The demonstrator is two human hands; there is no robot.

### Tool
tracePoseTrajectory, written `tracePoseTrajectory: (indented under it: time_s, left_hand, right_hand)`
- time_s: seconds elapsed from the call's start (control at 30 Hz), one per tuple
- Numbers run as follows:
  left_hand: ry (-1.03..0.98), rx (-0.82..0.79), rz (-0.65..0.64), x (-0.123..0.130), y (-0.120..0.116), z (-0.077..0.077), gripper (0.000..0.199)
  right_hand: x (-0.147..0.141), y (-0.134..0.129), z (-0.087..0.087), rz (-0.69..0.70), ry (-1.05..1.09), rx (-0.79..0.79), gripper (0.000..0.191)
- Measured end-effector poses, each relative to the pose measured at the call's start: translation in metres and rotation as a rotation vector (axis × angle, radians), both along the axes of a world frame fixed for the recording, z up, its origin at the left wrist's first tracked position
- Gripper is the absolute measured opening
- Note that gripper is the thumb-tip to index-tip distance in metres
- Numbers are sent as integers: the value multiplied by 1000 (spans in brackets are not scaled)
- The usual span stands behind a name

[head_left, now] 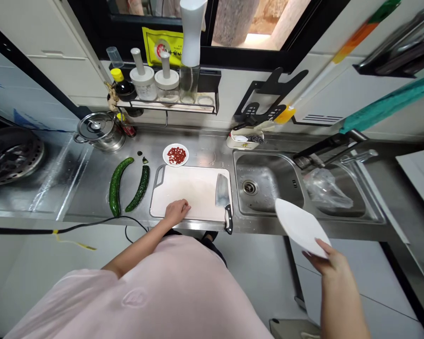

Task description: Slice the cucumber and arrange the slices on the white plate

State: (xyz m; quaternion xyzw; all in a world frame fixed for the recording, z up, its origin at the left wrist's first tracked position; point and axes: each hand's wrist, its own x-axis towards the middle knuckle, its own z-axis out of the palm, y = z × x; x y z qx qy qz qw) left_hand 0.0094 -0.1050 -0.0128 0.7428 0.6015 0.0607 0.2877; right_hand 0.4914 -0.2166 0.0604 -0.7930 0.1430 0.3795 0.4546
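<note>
Clamped at one end between thumb and fingers, a white plate is being held by the right hand, tilting over the counter's front edge beside the left sink basin. Its far tip is overlapping the basin's near corner in this view; whether plate and rim are touching cannot be told. Fingers bent, the left hand is resting on the near part of the cutting board; whether it is closing on anything beneath is not showing.

Points of risk, as judged. (a) Slip: since the grip is taking only one end, most of the plate is reaching out unsupported; damp fingers or a loosening thumb could be sending it into the basin or onto the floor. (b) Knock: with the far tip lying so near the metal rim, a low sideways swing could be chipping it. (c) Knife: between the hands, a kitchen knife is lying on the board, its black handle projecting past the near edge; a passing forearm or plate could be catching it. (d) Spill: a small dish of red pieces is sitting just behind the board, where a backward shove could be jolting it.
</note>
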Motion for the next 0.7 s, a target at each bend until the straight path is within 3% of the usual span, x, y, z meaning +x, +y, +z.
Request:
tracePoseTrajectory:
  time_s: [0.17,0.4,0.7]
  left_hand:
    - [-50,-82,88,1,4,3,26]
    - [-334,-148,214,17,19,4,26]
    - [-957,-427,437,73,82,12,42]
  right_hand:
    - [-24,72,-16,129,139,84,18]
    - [-64,137,-30,292,169,117,17]
    - [-149,217,-38,396,162,213,18]
